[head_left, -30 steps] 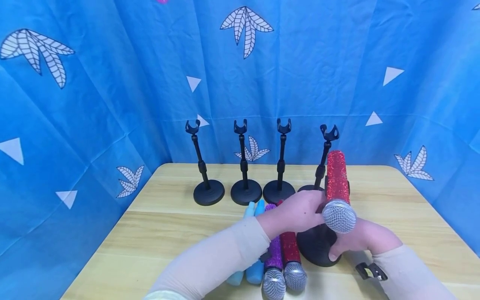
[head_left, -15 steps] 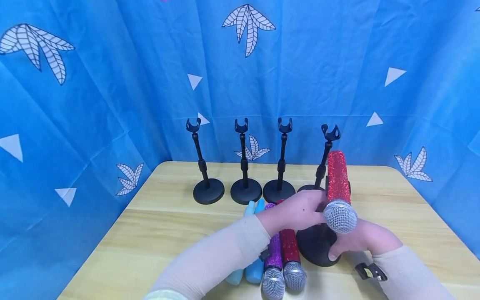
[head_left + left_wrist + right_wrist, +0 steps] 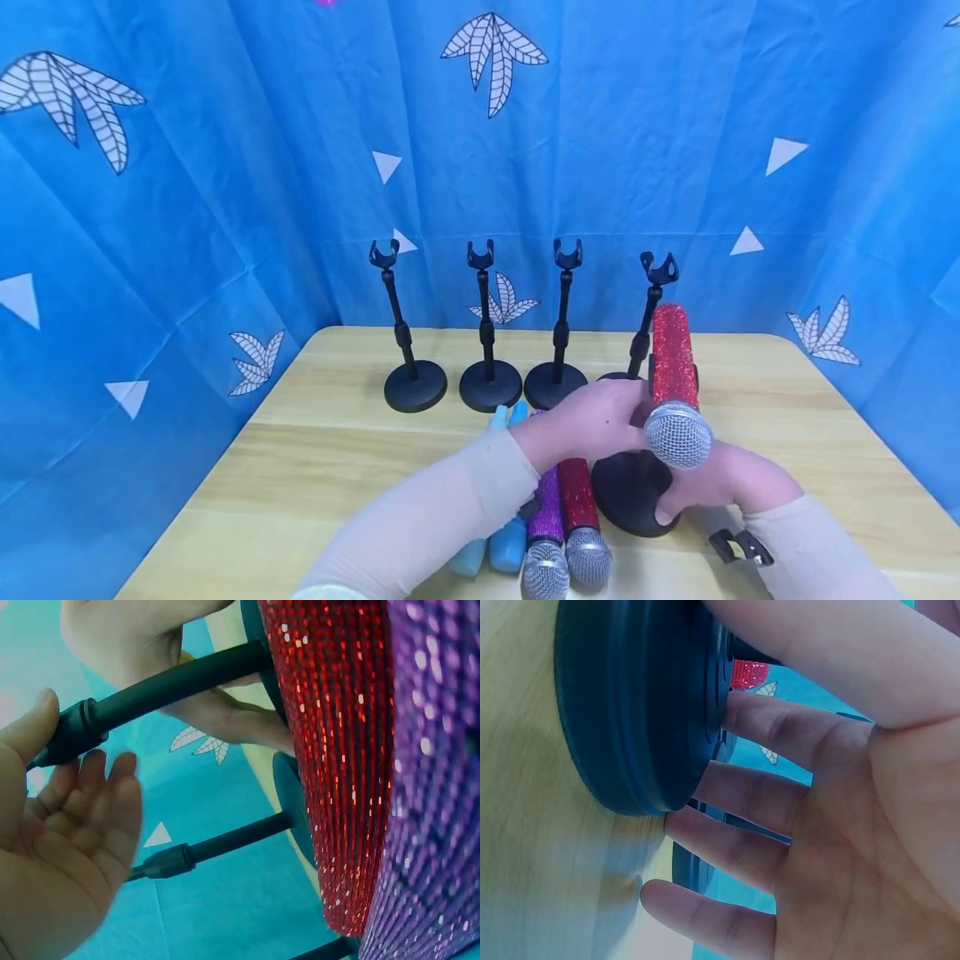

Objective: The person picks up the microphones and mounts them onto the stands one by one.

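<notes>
In the head view, a red glittery microphone [image 3: 673, 354] with a silver mesh head points toward me at the top of the nearest black microphone stand [image 3: 628, 498]. My left hand [image 3: 600, 421] holds this stand's pole below the microphone; the left wrist view shows its thumb and fingers around the collar [image 3: 79, 735]. Low down, my right hand [image 3: 731, 479] grips the round base [image 3: 634, 712], thumb on top and fingers along the edge. Under my left forearm lie a purple microphone [image 3: 547, 512], a dark red one [image 3: 579, 500] and two light-blue tapered pieces [image 3: 508, 546], partly hidden.
Several bare stands line the back of the wooden table [image 3: 300, 467]: one far left [image 3: 415, 386], others in the middle [image 3: 490, 386] and one behind the red microphone [image 3: 641, 342]. A blue patterned curtain [image 3: 637, 167] surrounds the table. A black buckle-like piece [image 3: 741, 546] sits at the right sleeve.
</notes>
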`<action>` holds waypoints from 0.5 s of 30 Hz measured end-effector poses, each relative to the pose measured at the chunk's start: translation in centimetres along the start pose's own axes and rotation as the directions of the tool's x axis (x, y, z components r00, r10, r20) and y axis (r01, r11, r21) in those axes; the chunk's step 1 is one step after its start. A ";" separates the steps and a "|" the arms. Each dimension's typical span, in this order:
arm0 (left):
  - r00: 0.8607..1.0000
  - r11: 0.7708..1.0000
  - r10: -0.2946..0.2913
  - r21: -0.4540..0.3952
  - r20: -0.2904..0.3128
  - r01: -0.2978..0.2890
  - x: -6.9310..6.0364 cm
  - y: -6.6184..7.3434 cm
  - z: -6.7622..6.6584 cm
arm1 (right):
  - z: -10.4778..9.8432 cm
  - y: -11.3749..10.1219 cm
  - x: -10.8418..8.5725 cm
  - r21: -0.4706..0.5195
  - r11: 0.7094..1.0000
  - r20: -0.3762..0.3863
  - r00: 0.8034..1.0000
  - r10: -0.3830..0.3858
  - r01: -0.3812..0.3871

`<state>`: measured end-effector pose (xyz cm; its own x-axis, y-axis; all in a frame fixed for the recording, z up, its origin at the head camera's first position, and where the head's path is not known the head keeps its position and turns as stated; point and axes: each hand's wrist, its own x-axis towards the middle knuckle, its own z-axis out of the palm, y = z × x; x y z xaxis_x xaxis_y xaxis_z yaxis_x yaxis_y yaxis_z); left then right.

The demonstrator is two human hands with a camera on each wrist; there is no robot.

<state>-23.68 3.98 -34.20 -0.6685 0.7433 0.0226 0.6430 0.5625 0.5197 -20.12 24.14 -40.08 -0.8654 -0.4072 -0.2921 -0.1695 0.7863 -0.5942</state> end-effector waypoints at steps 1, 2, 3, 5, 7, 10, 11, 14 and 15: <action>1.000 1.000 0.008 0.028 -0.011 -0.008 0.1 0.1 0.0 | 0.0 0.0 0.0 0.007 1.000 0.001 1.000 0.013 -0.013; 1.000 0.999 0.018 0.039 -0.015 -0.018 0.1 0.1 0.0 | -0.1 0.0 0.0 0.016 1.000 -0.002 1.000 0.022 -0.022; 1.000 0.999 0.023 0.045 -0.011 -0.022 0.2 0.2 0.0 | -0.1 0.0 0.0 0.012 1.000 -0.002 1.000 0.020 -0.020; 0.999 0.998 0.041 0.047 0.001 -0.041 0.2 0.2 -0.1 | -0.1 0.1 0.0 0.009 0.999 0.000 0.999 0.036 -0.036; 0.998 0.998 0.056 0.033 0.014 -0.057 0.3 0.0 -0.1 | -0.1 0.1 0.0 0.014 0.999 0.003 0.999 0.042 -0.042; 0.997 0.997 0.075 0.008 0.036 -0.076 0.3 -0.3 -0.1 | 0.0 0.0 0.0 0.009 0.999 0.002 0.999 0.032 -0.032; 0.996 0.997 0.081 0.001 0.045 -0.082 0.3 -0.5 -0.1 | 0.0 0.0 0.0 0.005 1.000 0.003 1.000 0.024 -0.024; 0.994 0.996 0.086 -0.008 0.065 -0.086 0.4 -0.9 -0.1 | 0.1 -0.1 0.1 -0.018 1.000 -0.005 1.000 0.004 -0.004; 0.994 0.996 0.088 0.003 0.069 -0.089 0.4 -1.0 0.0 | 0.1 -0.1 0.1 -0.036 0.999 -0.005 1.000 0.006 -0.006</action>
<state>-24.61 3.67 -34.71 -0.5818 0.8133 0.0097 0.7012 0.4955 0.5127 -20.15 23.97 -40.06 -0.8688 -0.4001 -0.2917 -0.1810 0.8050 -0.5650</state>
